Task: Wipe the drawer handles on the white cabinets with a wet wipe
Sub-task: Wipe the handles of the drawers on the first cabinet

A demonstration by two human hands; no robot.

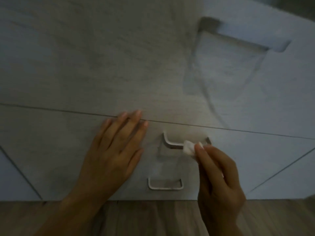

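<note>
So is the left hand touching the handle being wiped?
Apart. The head view shows bare drawer front between the left hand and the middle handle; the right hand holds the wet wipe there.

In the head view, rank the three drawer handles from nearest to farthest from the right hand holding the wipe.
1. Middle handle: the right hand holds the wet wipe against its bar.
2. Lower handle: below, left of the hand.
3. Upper handle: far up, at the right.

A white wipe sits at the fingertips, against pale grey-white drawers, above brown wood-grain floor.
</note>
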